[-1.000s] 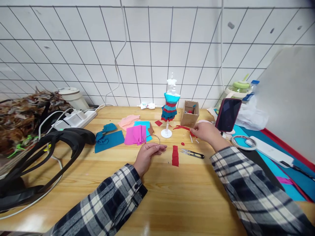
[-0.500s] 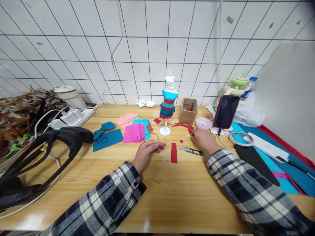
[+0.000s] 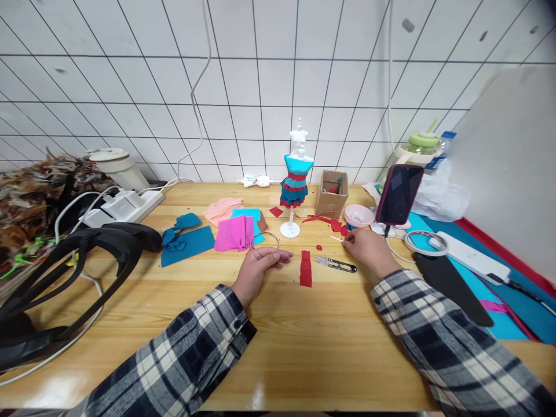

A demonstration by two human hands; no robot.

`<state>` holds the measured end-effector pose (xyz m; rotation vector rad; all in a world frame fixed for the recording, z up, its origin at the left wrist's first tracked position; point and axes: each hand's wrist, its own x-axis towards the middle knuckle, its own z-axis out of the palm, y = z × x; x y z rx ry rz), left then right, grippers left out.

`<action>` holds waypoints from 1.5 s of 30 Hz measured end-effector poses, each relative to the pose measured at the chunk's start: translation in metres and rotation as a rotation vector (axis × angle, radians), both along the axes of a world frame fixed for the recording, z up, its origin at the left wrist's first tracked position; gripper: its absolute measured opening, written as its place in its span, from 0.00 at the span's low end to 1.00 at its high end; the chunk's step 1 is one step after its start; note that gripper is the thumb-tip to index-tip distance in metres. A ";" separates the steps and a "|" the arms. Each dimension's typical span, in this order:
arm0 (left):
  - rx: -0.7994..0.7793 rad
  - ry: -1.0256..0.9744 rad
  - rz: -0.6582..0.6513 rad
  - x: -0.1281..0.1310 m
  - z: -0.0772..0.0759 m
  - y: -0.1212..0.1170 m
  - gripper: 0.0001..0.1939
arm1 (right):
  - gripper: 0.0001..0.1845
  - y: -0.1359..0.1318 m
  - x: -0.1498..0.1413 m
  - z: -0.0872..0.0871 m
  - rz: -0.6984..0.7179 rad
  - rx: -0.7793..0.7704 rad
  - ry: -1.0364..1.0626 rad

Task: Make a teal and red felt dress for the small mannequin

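Note:
My left hand (image 3: 259,269) is closed, thumb against fingers, with a thin wire hoop (image 3: 278,238) rising from behind it. Over on the right, my right hand (image 3: 369,249) pinches a small white stick (image 3: 335,238) low over the table. A strip of red cloth (image 3: 306,269) and thread snips (image 3: 336,264) with black handles lie between the hands. Behind them stands a small white dress form (image 3: 299,138) wearing a dress (image 3: 295,180) of layered blue and red cloth. Red scraps (image 3: 334,225) lie close to my right fingertips.
Magenta cloth (image 3: 234,233) and dark teal cloth (image 3: 191,246) lie left of centre. A cardboard box (image 3: 330,202), a pink bowl (image 3: 359,224) of small bits and a propped phone (image 3: 398,194) stand at the right. A black headset-like frame (image 3: 125,301) and a power strip (image 3: 147,205) occupy the left.
My right hand has drawn back from the red scraps by the bowl and now pinches the white stick. The pink bowl has come into fuller view. My left hand stays nearly still.

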<state>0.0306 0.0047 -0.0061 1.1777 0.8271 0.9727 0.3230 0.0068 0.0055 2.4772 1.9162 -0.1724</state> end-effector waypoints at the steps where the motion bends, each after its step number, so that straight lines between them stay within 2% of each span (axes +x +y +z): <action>1: 0.005 0.000 0.007 0.000 0.000 0.000 0.10 | 0.14 -0.001 -0.003 -0.002 0.016 0.003 -0.014; 4: 0.013 -0.005 0.046 0.000 0.000 0.000 0.10 | 0.14 -0.005 -0.014 -0.008 0.061 0.015 -0.049; 7: 0.003 -0.005 0.062 0.000 0.001 0.000 0.10 | 0.14 -0.007 -0.016 -0.005 0.114 0.022 -0.067; 10: 0.009 0.006 0.041 0.000 0.002 0.000 0.11 | 0.15 0.004 -0.009 0.013 0.136 0.083 -0.061; 13: 0.018 0.010 0.027 0.000 0.003 0.000 0.11 | 0.12 0.028 0.001 0.041 0.084 0.326 0.054; 15: 0.008 0.009 0.028 -0.001 0.003 0.000 0.11 | 0.13 0.046 0.005 0.058 0.034 0.449 0.099; 18: 0.007 0.006 0.034 -0.001 0.003 0.000 0.11 | 0.13 0.070 0.010 0.071 -0.034 0.563 0.084; 22: 0.020 -0.007 0.034 -0.002 0.004 0.000 0.09 | 0.16 0.092 0.016 0.069 -0.030 0.630 0.117; 25: 0.015 -0.012 0.031 -0.003 0.004 0.000 0.09 | 0.18 0.097 0.017 0.062 0.032 0.589 0.166; 27: 0.017 -0.010 0.027 -0.003 0.003 0.000 0.09 | 0.16 0.096 0.016 0.058 0.021 0.586 0.175; 31: 0.010 -0.014 0.010 -0.003 0.004 0.000 0.09 | 0.16 0.088 0.018 0.057 -0.001 0.698 0.222; 34: 0.007 -0.016 0.009 -0.002 0.004 0.000 0.09 | 0.19 0.071 0.014 0.058 0.077 0.769 0.274; 36: 0.012 -0.017 0.005 -0.002 0.004 0.000 0.09 | 0.19 0.052 0.002 0.057 0.147 0.808 0.302; 39: -0.015 -0.026 -0.037 -0.001 0.002 -0.001 0.09 | 0.16 0.012 -0.032 0.047 0.297 0.669 0.424; 42: -0.062 -0.037 -0.143 0.000 0.000 -0.003 0.09 | 0.21 -0.024 -0.068 0.027 0.495 0.526 0.622; 45: -0.081 -0.063 -0.204 0.001 -0.001 -0.006 0.09 | 0.20 -0.044 -0.089 0.010 0.608 0.519 0.675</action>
